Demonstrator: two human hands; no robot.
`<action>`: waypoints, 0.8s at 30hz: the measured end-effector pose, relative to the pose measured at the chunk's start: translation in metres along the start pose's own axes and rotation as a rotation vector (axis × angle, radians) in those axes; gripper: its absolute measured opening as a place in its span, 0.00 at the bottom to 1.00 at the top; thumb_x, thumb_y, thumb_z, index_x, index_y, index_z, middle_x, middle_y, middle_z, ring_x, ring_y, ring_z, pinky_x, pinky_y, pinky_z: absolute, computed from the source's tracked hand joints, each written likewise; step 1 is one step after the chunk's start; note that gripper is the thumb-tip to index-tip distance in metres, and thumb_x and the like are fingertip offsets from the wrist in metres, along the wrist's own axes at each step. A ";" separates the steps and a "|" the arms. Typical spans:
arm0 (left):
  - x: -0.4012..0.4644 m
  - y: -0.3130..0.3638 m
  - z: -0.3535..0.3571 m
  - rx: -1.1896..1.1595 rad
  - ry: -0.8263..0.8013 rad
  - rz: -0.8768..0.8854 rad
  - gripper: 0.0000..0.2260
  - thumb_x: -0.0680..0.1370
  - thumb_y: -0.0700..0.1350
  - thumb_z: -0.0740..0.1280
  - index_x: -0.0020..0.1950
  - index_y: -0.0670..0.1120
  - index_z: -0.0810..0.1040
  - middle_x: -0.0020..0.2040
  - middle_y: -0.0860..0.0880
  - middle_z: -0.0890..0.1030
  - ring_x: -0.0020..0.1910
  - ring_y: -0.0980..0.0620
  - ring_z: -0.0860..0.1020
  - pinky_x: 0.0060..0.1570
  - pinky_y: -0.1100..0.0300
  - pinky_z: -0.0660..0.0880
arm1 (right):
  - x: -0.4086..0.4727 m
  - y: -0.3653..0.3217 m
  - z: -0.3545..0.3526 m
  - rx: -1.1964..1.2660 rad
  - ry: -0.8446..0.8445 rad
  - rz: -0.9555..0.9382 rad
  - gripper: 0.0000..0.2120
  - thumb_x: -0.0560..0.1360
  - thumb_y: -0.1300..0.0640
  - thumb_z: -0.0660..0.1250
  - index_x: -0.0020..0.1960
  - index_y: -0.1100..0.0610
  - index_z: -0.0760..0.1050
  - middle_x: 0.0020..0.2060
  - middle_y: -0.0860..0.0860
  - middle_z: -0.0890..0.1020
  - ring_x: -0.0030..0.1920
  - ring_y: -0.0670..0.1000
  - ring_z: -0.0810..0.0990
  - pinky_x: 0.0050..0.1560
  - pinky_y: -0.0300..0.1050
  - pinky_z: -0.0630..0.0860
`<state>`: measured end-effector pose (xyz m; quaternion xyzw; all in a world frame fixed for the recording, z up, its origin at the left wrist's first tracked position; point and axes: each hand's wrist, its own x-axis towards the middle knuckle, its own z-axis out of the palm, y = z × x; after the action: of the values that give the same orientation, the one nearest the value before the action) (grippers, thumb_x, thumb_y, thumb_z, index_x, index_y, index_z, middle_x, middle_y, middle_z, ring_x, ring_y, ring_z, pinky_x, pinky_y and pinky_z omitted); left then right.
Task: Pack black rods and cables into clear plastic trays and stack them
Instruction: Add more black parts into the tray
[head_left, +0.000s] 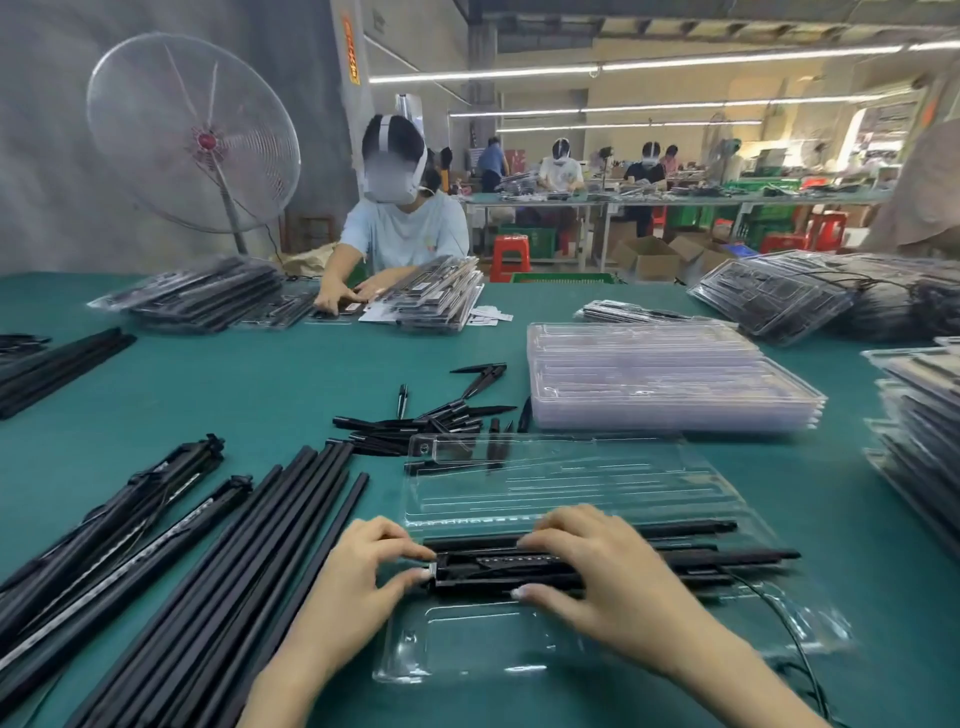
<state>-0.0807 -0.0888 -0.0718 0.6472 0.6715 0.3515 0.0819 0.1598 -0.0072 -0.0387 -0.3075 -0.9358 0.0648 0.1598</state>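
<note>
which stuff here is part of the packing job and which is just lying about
In the job: open clear plastic tray, black rods in it, left hand, right hand, stack of empty clear trays, loose long black rods.
Lying about: white pedestal fan, red plastic stool.

I note a green bench (234, 395), a standing fan (193, 136) at far left, a seated worker (402, 223) opposite, a red stool (511, 254) and cardboard boxes (654, 257) behind.

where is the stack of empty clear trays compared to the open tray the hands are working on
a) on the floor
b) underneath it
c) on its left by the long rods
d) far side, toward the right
d: the stack of empty clear trays sits on the green table beyond the open tray and to the right, while both hands press parts into that tray.
</note>
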 end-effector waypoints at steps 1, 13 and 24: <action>-0.001 0.000 0.000 -0.005 0.011 -0.003 0.05 0.70 0.44 0.75 0.44 0.53 0.85 0.43 0.57 0.78 0.49 0.59 0.73 0.52 0.72 0.65 | 0.013 -0.007 0.007 -0.015 -0.033 -0.023 0.27 0.74 0.34 0.59 0.68 0.46 0.70 0.62 0.41 0.72 0.64 0.44 0.67 0.62 0.40 0.63; -0.003 -0.003 0.003 0.012 0.051 -0.025 0.04 0.73 0.47 0.73 0.46 0.53 0.85 0.44 0.62 0.75 0.50 0.60 0.73 0.55 0.57 0.69 | 0.063 -0.028 0.044 0.106 -0.074 -0.069 0.20 0.70 0.41 0.70 0.60 0.45 0.76 0.54 0.45 0.78 0.58 0.47 0.73 0.54 0.41 0.68; -0.013 0.000 0.004 0.241 0.074 0.074 0.11 0.70 0.59 0.73 0.50 0.59 0.84 0.46 0.65 0.78 0.50 0.64 0.68 0.51 0.62 0.63 | 0.064 -0.031 0.044 0.496 -0.095 0.069 0.17 0.66 0.54 0.77 0.53 0.53 0.79 0.48 0.48 0.83 0.50 0.44 0.79 0.54 0.40 0.74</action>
<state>-0.0766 -0.0992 -0.0795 0.6634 0.6869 0.2947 -0.0341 0.0790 0.0050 -0.0567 -0.2870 -0.8868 0.3122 0.1838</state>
